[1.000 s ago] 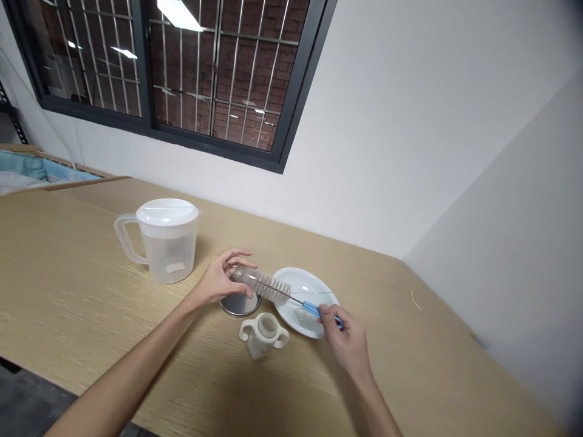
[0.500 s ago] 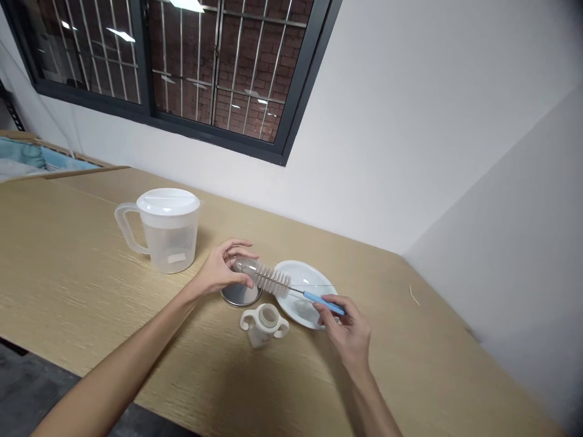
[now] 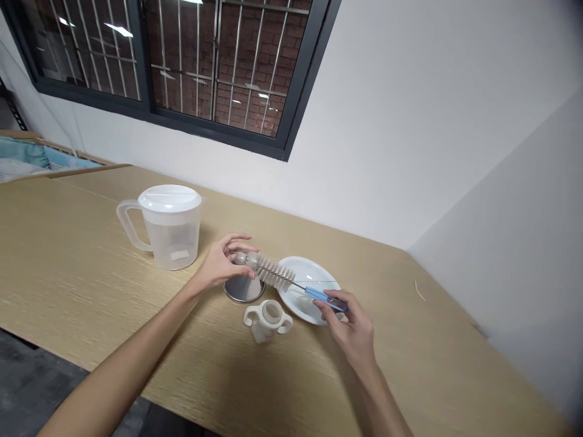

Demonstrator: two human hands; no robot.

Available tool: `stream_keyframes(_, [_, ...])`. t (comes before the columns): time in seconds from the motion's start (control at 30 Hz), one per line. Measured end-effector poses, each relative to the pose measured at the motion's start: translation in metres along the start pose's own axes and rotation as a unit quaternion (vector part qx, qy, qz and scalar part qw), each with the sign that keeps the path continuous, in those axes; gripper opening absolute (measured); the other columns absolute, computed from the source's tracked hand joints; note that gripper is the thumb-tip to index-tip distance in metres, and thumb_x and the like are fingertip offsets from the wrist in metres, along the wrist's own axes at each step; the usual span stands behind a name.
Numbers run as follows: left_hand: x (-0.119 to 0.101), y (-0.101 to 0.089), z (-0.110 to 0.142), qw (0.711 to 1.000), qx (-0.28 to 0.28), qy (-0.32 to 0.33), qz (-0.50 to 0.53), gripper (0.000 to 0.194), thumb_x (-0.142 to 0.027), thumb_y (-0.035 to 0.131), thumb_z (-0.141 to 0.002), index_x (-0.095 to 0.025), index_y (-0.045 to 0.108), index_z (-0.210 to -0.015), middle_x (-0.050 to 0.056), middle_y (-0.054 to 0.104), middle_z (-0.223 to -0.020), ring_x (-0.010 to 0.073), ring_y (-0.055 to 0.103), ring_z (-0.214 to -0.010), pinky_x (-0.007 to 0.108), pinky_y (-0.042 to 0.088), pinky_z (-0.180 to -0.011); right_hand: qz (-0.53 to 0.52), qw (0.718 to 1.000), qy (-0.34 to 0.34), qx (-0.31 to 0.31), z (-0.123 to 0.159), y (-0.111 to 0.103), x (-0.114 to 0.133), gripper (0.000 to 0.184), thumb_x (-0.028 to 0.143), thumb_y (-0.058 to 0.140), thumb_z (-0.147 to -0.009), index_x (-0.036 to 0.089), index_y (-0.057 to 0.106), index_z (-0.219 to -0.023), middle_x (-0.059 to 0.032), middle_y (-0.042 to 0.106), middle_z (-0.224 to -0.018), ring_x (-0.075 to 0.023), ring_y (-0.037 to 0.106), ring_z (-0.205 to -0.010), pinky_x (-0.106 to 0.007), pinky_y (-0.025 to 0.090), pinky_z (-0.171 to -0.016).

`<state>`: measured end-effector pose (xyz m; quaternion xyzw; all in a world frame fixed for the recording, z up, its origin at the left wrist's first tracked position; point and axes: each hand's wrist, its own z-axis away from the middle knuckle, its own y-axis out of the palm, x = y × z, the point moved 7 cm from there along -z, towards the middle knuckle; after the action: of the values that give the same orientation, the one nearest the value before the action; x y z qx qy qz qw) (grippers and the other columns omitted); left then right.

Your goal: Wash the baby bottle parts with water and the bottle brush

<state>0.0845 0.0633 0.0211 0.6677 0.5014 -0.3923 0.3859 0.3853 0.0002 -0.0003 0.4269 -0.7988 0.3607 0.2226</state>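
Observation:
My left hand (image 3: 221, 262) is closed, thumb against fingers, on a small clear rounded bottle part (image 3: 251, 261); the fingers hide some of it. My right hand (image 3: 350, 325) pinches the blue handle of a bottle brush (image 3: 276, 274). The pale bristles point left, with their tip against or just inside the clear part; I cannot tell how deep. Below the brush, a small bottle (image 3: 265, 332) with a white two-handled collar stands uncapped on the table. A round shiny metal lid or dish (image 3: 243, 290) lies under my left hand. Behind the brush handle is a white plate (image 3: 294, 262).
A translucent pitcher (image 3: 173, 240) with a white lid stands left of my left hand. The wooden table (image 3: 113, 297) meets a white wall below a barred window. A thin pale strip (image 3: 419, 291) lies at the right. Bluish bags (image 3: 27, 155) are at the far left.
The clear part has turned slightly in my left hand, showing more of its rounded shape. The brush stays against it. The whole view has shifted slightly.

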Motion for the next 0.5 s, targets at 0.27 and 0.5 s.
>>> stream_keyframes(0.27, [-0.002, 0.011, 0.006, 0.998, 0.058, 0.007, -0.004, 0.08, -0.01, 0.092, -0.046, -0.016, 0.056, -0.117, 0.014, 0.075, -0.105, 0.0269, 0.071, -0.099, 0.036, 0.057, -0.081, 0.029, 0.997, 0.061, 0.036, 0.002, 0.004, -0.008, 0.042, 0.051, 0.055, -0.09, 0.018, 0.061, -0.065, 0.0038, 0.044, -0.046, -0.0098, 0.039, -0.042, -0.023, 0.032, -0.04])
stream_keyframes(0.5, [0.001, 0.006, 0.003, 0.999, 0.028, -0.005, -0.027, 0.082, -0.012, 0.093, -0.045, -0.016, 0.054, -0.117, 0.013, 0.075, -0.103, 0.0273, 0.069, -0.103, 0.038, 0.055, -0.087, -0.016, 0.999, 0.034, 0.021, -0.003, 0.004, 0.005, 0.034, 0.044, 0.072, -0.079, 0.021, 0.057, -0.098, -0.0004, 0.061, -0.08, -0.011, 0.053, -0.055, -0.024, 0.048, -0.051])
